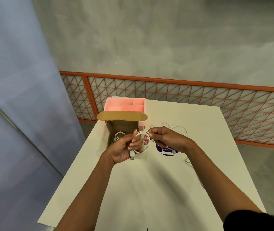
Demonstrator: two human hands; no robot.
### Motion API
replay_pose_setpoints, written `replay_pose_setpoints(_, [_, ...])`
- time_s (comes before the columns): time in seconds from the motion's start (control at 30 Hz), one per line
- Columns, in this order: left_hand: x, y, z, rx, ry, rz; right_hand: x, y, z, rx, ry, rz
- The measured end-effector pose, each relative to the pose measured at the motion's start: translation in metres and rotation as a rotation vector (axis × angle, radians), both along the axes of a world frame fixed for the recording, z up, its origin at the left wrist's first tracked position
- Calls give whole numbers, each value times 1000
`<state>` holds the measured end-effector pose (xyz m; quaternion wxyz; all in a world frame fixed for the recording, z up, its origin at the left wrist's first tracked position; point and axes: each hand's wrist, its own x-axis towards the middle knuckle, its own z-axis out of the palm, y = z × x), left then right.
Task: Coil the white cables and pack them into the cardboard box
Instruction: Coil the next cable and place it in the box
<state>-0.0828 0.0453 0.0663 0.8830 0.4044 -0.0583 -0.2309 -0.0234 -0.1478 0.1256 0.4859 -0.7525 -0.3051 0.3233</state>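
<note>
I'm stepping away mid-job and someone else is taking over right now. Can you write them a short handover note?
Left hand grips a part-wound white cable coil, with its USB plug hanging below.
Right hand pinches the coil's top.
Cardboard box stands open with a coiled cable already inside.
Left to do: finish this coil, box it, then coil the loose cable lying on the table beyond the right hand.

Right hand point(168, 139) covers most of the purple sticker point(160, 148), its print too small to read, left hand point(124, 148) blocks the near wall of the cardboard box point(121, 126) and part of the coiled cable point(119, 135) inside, and the near edge of the desk point(149, 189) runs off frame.
</note>
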Motion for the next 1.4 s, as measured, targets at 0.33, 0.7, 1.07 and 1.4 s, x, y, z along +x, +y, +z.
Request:
replay_pose_setpoints(0.33, [-1,1,19,114,11,72,-2,7,-9,185,250,15])
replay_pose_setpoints(0.7, [-5,-14,19,188,39,169,3,14,-26,262,341,-209])
replay_pose_setpoints(1.07, [-1,-10,12,145,48,195,14,9,-22,185,234,-245])
replay_pose_setpoints(1.4, [4,-8,19,117,81,141,22,16,-8,66,-159,-235])
